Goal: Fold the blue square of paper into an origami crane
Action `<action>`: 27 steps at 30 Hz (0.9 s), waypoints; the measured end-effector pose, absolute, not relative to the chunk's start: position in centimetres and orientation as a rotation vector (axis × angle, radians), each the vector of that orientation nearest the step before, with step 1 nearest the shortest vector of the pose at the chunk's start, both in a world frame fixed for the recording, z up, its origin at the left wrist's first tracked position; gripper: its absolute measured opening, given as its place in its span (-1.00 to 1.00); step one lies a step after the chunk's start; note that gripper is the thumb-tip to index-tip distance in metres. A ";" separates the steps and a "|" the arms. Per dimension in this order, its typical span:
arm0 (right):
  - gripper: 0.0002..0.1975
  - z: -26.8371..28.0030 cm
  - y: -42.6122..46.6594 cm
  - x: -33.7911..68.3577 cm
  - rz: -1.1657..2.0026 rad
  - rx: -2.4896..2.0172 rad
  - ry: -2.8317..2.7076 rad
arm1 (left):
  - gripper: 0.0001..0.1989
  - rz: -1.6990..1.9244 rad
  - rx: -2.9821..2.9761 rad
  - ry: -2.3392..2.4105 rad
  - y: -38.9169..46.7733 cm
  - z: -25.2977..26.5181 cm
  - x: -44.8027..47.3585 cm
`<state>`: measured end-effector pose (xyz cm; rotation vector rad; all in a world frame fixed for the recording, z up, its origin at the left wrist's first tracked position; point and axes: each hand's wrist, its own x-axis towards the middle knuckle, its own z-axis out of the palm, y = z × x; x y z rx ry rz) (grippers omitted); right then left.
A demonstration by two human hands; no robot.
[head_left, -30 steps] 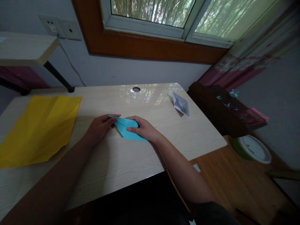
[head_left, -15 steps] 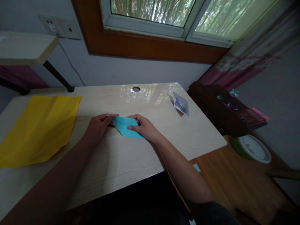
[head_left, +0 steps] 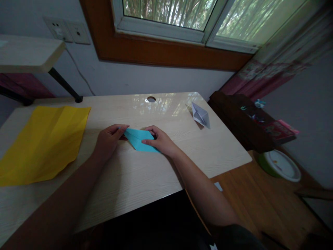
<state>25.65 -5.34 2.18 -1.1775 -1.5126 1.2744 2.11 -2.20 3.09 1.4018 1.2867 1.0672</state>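
Observation:
A folded piece of light-blue paper (head_left: 137, 139) is held between my two hands, over the middle of the pale wooden table (head_left: 145, 180). My left hand (head_left: 110, 136) pinches its pointed left end between thumb and fingers. At its right end my right hand (head_left: 157, 140) grips it, thumb on top and the other fingers behind the far edge. One crease runs along the upper part of the paper. My right palm covers part of the right end.
Yellow paper (head_left: 47, 142) lies flat at the table's left. A folded white paper boat (head_left: 200, 115) stands toward the right edge. Behind the table are a cable hole (head_left: 151, 99) and a window (head_left: 166, 27). A raised shelf (head_left: 28, 55) overhangs the back left.
My left hand has shifted slightly left and up along the pointed end of the light-blue paper. My right hand keeps nearly the same hold.

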 end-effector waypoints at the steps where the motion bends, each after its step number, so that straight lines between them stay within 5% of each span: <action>1: -0.52 2.2 -5.3 25.6 1.254 -1.165 -1.522 | -0.58 1.069 1.415 1.285 -2.3 3.1 2.2; 8: -0.52 2.0 -5.3 25.5 1.191 -1.145 -1.605 | -0.60 1.072 1.489 1.212 -2.5 3.1 2.6; 17: -0.55 2.0 -5.3 25.9 1.247 -1.187 -1.559 | -0.38 1.092 1.420 0.993 -1.7 2.4 2.2; 27: -0.55 3.0 -5.2 26.8 1.401 -1.138 -1.677 | -0.64 0.965 1.559 0.866 -1.5 2.4 1.1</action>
